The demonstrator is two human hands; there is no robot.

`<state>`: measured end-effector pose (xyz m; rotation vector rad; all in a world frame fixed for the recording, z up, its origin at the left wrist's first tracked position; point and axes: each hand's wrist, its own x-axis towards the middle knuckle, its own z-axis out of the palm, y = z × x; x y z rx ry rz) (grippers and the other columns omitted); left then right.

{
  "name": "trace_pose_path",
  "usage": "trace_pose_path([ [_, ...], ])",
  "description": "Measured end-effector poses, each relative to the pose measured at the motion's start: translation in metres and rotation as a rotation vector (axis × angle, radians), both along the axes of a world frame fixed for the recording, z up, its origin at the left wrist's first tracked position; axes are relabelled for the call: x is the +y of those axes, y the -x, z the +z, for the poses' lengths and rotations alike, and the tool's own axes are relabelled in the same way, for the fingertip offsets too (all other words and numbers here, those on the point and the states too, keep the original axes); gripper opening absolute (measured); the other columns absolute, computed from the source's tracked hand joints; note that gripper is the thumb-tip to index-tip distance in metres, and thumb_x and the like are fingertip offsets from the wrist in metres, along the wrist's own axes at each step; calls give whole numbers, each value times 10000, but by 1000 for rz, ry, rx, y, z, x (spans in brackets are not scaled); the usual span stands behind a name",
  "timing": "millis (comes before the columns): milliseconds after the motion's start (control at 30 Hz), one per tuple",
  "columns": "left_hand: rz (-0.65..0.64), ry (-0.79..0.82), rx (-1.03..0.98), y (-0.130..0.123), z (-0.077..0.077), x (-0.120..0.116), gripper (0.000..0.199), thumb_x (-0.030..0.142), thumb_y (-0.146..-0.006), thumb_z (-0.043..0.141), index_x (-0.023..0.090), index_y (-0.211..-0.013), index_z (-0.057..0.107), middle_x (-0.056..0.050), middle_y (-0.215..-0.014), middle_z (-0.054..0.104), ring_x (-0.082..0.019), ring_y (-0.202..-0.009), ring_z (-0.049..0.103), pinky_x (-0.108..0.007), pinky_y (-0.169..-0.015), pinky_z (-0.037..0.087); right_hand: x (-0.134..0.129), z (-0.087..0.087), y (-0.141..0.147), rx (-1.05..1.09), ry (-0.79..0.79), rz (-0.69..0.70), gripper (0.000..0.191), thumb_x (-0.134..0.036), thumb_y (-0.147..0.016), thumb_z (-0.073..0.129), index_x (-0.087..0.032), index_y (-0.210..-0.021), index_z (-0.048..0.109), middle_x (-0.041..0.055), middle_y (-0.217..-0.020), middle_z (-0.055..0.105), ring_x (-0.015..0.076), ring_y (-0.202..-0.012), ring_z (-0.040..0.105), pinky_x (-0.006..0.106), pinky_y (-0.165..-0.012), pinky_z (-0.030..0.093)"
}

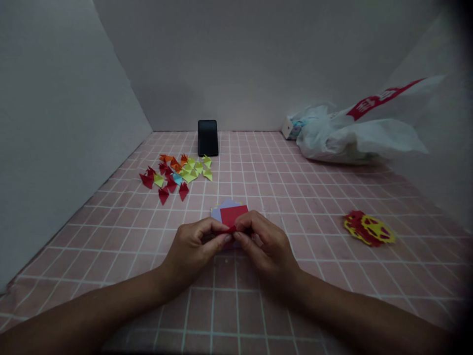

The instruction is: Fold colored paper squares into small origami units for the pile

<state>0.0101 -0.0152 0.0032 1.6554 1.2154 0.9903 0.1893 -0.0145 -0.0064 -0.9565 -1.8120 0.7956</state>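
Note:
My left hand [195,241] and my right hand [268,246] meet at the middle of the table, thumbs and forefingers pinched together. Between the fingertips is a small piece of folded red paper [231,230], mostly covered by the fingers. Just behind and below it lies a stack of coloured paper squares, with a red square [234,215] on top and a lavender sheet [218,213] sticking out to the left. I cannot tell whether the pinched piece is apart from that red square.
Folded paper cranes [175,172] in red, orange, yellow and blue lie at the back left. Behind them a black phone [208,138] leans upright. Red and yellow paper cutouts [369,228] lie to the right. A white plastic bag [351,140] and a box [290,127] stand at the back right.

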Motion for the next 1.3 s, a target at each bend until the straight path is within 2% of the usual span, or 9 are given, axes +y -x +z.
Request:
trace_pose_path([
  [200, 16, -8, 2, 0, 0, 1, 57, 176, -808, 671, 182, -805, 728, 11, -736, 744, -112, -669, 672, -175, -622, 506, 0, -1, 0, 37, 57, -1, 130, -89, -894, 542, -191, -814, 533, 1, -790, 551, 148, -722, 521, 293, -661, 406],
  [500, -30, -16, 5, 2, -1, 0, 71, 205, -856, 635, 176, -854, 699, 8, -760, 711, -113, -683, 647, -193, -632, 487, 3, 1, 1, 48, 1, 10, 147, -67, -885, 557, -187, -802, 536, 11, -803, 551, 153, -756, 519, 293, -685, 418],
  [700, -60, -33, 61, 4, 0, 1, 221, 265, -937, 534, 161, -795, 667, 3, -713, 652, -118, -666, 591, -220, -642, 456, 1, 0, 0, 23, 14, -1, 133, -93, -888, 546, -197, -806, 541, 11, -794, 565, 158, -732, 530, 298, -673, 423],
  [1300, -48, -41, 102, 1, 6, -1, 209, 232, -885, 546, 146, -725, 651, -7, -646, 650, -113, -578, 575, -213, -568, 443, -1, -1, 1, 85, 59, 13, 134, -89, -866, 558, -198, -789, 547, 18, -813, 603, 154, -749, 580, 290, -691, 448],
])
